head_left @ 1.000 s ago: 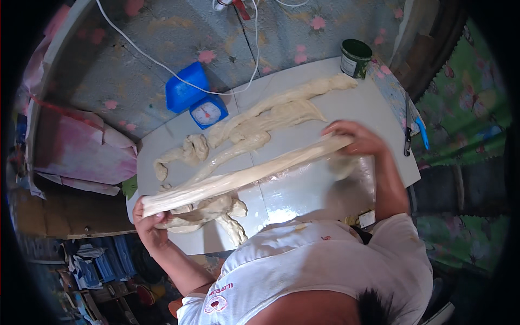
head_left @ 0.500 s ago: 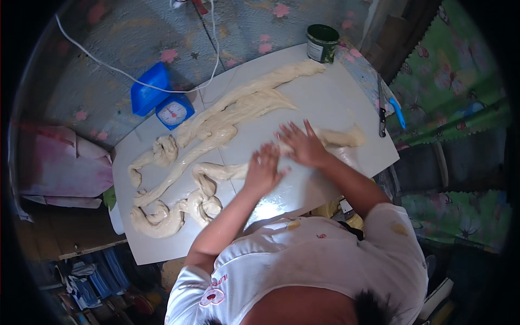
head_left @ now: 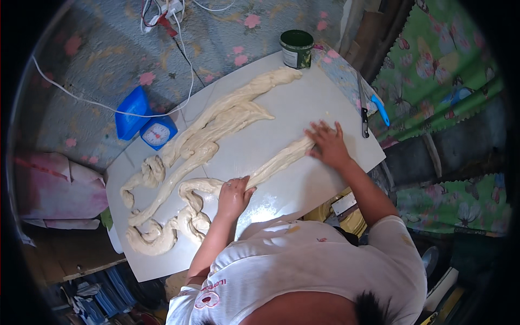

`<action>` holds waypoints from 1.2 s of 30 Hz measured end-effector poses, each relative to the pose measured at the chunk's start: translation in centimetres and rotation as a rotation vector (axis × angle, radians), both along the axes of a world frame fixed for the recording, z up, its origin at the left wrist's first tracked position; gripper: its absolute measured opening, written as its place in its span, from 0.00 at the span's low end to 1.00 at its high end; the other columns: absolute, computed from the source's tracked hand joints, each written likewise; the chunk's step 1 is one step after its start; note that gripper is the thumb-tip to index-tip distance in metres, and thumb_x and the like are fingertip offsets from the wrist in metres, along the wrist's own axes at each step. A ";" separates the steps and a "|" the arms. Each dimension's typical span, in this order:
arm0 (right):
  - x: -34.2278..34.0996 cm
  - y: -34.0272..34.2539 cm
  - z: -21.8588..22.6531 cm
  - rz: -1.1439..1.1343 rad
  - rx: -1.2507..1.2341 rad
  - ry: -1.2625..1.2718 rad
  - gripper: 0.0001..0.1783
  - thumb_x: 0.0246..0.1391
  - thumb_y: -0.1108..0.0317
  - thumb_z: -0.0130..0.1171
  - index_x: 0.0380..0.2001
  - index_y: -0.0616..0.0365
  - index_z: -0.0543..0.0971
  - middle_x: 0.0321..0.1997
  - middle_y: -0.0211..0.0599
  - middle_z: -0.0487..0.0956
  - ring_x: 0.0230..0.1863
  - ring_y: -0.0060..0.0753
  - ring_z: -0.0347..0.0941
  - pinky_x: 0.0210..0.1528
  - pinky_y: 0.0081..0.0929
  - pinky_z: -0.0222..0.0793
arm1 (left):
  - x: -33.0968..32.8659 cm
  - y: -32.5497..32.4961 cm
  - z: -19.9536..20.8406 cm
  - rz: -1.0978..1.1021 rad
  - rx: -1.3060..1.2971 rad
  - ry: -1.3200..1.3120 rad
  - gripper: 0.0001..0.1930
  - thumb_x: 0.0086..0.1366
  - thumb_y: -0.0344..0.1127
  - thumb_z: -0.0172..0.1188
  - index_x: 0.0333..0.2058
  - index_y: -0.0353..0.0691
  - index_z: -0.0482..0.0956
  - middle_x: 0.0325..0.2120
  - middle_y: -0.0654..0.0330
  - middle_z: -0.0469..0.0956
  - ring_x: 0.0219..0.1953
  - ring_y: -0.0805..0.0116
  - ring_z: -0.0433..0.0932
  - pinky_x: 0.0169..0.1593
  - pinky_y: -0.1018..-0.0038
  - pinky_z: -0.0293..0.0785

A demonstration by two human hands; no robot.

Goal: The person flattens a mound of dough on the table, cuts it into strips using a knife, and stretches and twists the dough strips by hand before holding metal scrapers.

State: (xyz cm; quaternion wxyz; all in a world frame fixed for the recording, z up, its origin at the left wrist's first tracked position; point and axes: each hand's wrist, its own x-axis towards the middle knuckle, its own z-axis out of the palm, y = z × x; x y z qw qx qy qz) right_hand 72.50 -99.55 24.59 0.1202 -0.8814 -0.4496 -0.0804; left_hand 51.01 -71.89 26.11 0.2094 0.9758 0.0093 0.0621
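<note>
A long strip of pale dough (head_left: 281, 162) runs diagonally over the white table between my hands. My left hand (head_left: 234, 198) is closed over its nearer part, fingers pressed together. At its far right end rests my right hand (head_left: 329, 145), fingers spread and palm down, hiding the tip of the strip. Left of my left hand, the dough continues into a coiled, folded length (head_left: 194, 208). Behind it lie further stretched dough pieces, among them a thick one (head_left: 227, 111) and a small curled one (head_left: 153, 169).
A blue kitchen scale (head_left: 158, 133) with a blue pan (head_left: 132, 114) stands by the wall, a white cable (head_left: 97, 103) hanging in front. A dark green tub (head_left: 297, 50) is at the table's far edge. A black-handled knife (head_left: 364, 116) and a blue-handled tool (head_left: 381, 110) lie right.
My hands have moved apart, the left toward the left along the dough and the right toward its right end. The strip between them is now exposed. The whole view has shifted slightly.
</note>
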 end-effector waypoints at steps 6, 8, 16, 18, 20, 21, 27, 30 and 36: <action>4.9 -0.7 1.0 -0.036 -0.019 0.240 0.24 0.45 0.43 0.60 0.37 0.49 0.77 0.37 0.33 0.73 0.46 0.38 0.69 0.49 0.40 0.61 | -7.2 7.8 9.2 0.349 -0.363 0.197 0.17 0.58 0.39 0.63 0.41 0.32 0.79 0.31 0.47 0.80 0.33 0.52 0.79 0.40 0.65 0.74; 4.3 -0.6 1.0 -0.036 -0.108 0.313 0.23 0.43 0.44 0.62 0.35 0.49 0.79 0.37 0.33 0.72 0.45 0.38 0.69 0.48 0.38 0.61 | -10.1 11.1 10.9 0.464 -0.521 0.215 0.15 0.57 0.35 0.64 0.42 0.34 0.80 0.29 0.49 0.80 0.32 0.60 0.79 0.40 0.70 0.73; -3.8 6.5 2.1 0.251 -0.027 0.335 0.39 0.46 0.58 0.61 0.62 0.51 0.61 0.64 0.46 0.61 0.69 0.45 0.50 0.69 0.50 0.38 | -6.9 3.9 2.8 0.214 -0.058 0.063 0.36 0.58 0.48 0.60 0.62 0.41 0.61 0.63 0.43 0.56 0.66 0.44 0.50 0.67 0.52 0.43; -6.7 10.3 1.3 0.560 -0.046 0.511 0.41 0.50 0.53 0.58 0.65 0.50 0.57 0.70 0.46 0.54 0.72 0.44 0.45 0.71 0.52 0.32 | -3.2 0.5 0.3 0.029 -0.042 0.257 0.41 0.63 0.61 0.47 0.63 0.33 0.55 0.64 0.42 0.53 0.67 0.46 0.48 0.66 0.51 0.44; -6.9 13.6 0.2 0.480 -0.241 0.334 0.40 0.56 0.42 0.49 0.67 0.48 0.55 0.72 0.43 0.50 0.73 0.44 0.42 0.69 0.57 0.31 | 0.2 1.0 -0.9 0.091 0.203 0.136 0.39 0.64 0.59 0.45 0.63 0.33 0.55 0.65 0.43 0.51 0.67 0.47 0.49 0.66 0.51 0.46; -5.5 15.4 -0.2 0.346 -0.261 0.253 0.41 0.56 0.39 0.46 0.67 0.48 0.55 0.72 0.42 0.50 0.73 0.44 0.42 0.69 0.59 0.30 | 2.1 2.3 -1.3 0.175 0.164 0.090 0.38 0.64 0.59 0.46 0.63 0.35 0.55 0.65 0.44 0.51 0.67 0.48 0.50 0.65 0.51 0.47; -2.5 18.8 -1.6 0.052 -0.080 0.055 0.38 0.58 0.41 0.44 0.67 0.47 0.55 0.72 0.44 0.49 0.72 0.47 0.43 0.69 0.60 0.29 | 4.8 3.8 -3.2 0.322 0.153 -0.062 0.38 0.62 0.58 0.49 0.64 0.40 0.54 0.65 0.45 0.51 0.66 0.48 0.52 0.65 0.51 0.48; -7.6 13.6 -0.2 0.298 -0.246 0.144 0.39 0.56 0.44 0.49 0.67 0.47 0.53 0.71 0.45 0.51 0.71 0.46 0.46 0.69 0.58 0.32 | -1.0 1.8 -3.0 0.079 0.229 0.058 0.42 0.60 0.59 0.52 0.66 0.43 0.49 0.65 0.44 0.49 0.67 0.47 0.51 0.66 0.53 0.46; -3.6 10.5 2.7 0.173 -0.084 1.133 0.26 0.47 0.60 0.64 0.50 0.58 0.76 0.56 0.44 0.73 0.58 0.44 0.69 0.64 0.35 0.57 | -5.0 2.4 0.6 0.073 -0.355 0.118 0.27 0.58 0.51 0.59 0.51 0.39 0.73 0.49 0.48 0.73 0.53 0.49 0.71 0.57 0.58 0.65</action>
